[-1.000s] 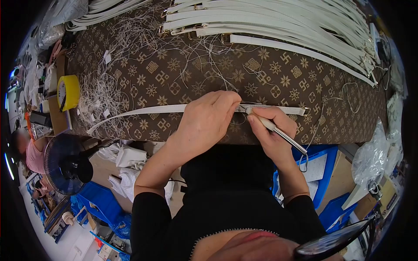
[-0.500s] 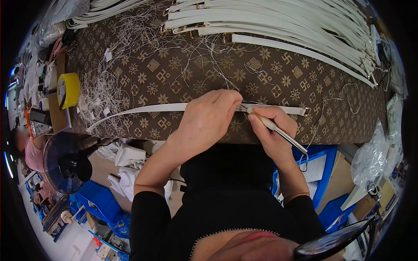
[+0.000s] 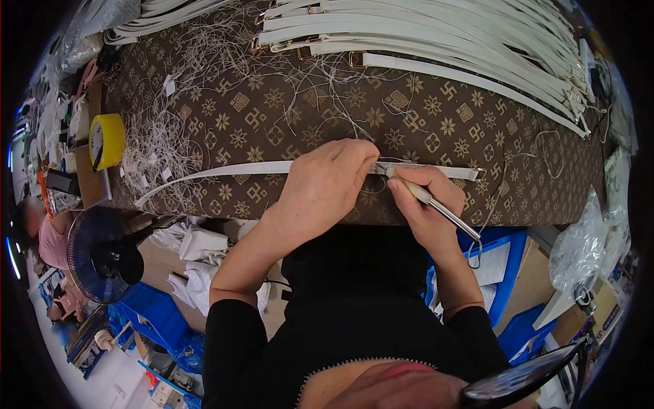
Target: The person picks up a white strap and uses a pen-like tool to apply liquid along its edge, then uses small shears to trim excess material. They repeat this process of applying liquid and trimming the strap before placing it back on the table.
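A narrow white strap (image 3: 231, 170) with a metal buckle (image 3: 481, 174) at its right end lies across the front of the patterned brown cloth. My left hand (image 3: 328, 178) rests over its middle, fingers closed in a pinch whose contents are hidden. Closed around a pen-shaped tool (image 3: 446, 211) with a pale grip and shiny metal barrel, my right hand (image 3: 426, 199) holds the tip against or just above the strap beside the left fingertips. A thin cord hangs from the tool's back end. A fine loop of thread shows below the strap between my hands.
White buckled straps (image 3: 422, 34) are piled at the back right. Loose threads (image 3: 160, 136) lie tangled on the left, near a yellow tape roll (image 3: 107, 141). A black fan (image 3: 105, 255) and a blue bin (image 3: 153, 313) stand lower left; a clear plastic bag (image 3: 579, 238) hangs right.
My hands, the tool and the strap show almost no movement. In the far left background, a person's position differs slightly.
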`<state>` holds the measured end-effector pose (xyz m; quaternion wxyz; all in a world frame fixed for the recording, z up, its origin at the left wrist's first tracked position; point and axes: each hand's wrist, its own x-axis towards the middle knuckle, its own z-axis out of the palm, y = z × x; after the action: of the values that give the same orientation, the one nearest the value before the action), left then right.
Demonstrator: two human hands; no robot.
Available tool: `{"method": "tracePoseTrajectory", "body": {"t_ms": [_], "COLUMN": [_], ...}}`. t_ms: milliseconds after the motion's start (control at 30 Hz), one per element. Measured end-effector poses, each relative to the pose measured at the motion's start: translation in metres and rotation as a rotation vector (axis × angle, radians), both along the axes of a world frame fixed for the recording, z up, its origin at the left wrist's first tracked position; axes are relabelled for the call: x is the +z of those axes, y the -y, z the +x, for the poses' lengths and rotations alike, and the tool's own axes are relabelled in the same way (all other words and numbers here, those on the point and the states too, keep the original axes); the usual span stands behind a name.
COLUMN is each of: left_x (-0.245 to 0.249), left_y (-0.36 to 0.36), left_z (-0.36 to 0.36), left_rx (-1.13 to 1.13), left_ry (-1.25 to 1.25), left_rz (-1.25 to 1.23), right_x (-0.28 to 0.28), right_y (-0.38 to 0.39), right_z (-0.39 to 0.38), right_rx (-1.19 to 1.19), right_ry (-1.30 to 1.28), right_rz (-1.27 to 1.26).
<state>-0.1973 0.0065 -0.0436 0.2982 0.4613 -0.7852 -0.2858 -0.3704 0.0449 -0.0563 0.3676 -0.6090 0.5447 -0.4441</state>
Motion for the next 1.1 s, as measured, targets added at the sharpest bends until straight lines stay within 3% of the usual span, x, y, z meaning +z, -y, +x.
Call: {"method": "tracePoseTrajectory", "body": {"t_ms": [333,467,533,567,600,667,700,767,1100], "left_x": [0.000,0.000,0.004,0.005,0.009,0.019,0.019,0.017,0.021], "left_y": [0.000,0.004,0.007,0.006,0.006,0.007,0.006,0.003,0.002], "left_z": [0.000,0.007,0.014,0.017,0.021,0.027,0.027,0.027,0.017], "left_rx": [0.006,-0.005,0.125,0.160,0.157,0.133,0.132,-0.045,-0.047], "left_ry": [0.007,0.000,-0.457,-0.608,-0.606,-0.106,-0.105,0.266,0.332], "left_rz": [0.012,0.057,0.573,0.587,0.586,-0.046,-0.047,-0.056,0.047], "right_x": [0.000,0.005,0.006,0.006,0.005,0.003,0.001,-0.001,0.010], "right_y": [0.000,-0.005,-0.004,-0.003,-0.002,-0.003,-0.004,-0.004,-0.006], "right_z": [0.000,-0.010,-0.012,-0.011,-0.011,-0.012,-0.013,-0.013,-0.032], "right_rx": [0.001,-0.021,-0.068,-0.069,-0.084,-0.106,-0.103,-0.088,-0.209], "right_ry": [-0.012,0.151,0.324,0.325,0.417,0.511,0.529,0.549,0.605], "right_rz": [-0.029,0.114,0.175,0.173,0.168,0.164,0.153,0.139,0.021]}}
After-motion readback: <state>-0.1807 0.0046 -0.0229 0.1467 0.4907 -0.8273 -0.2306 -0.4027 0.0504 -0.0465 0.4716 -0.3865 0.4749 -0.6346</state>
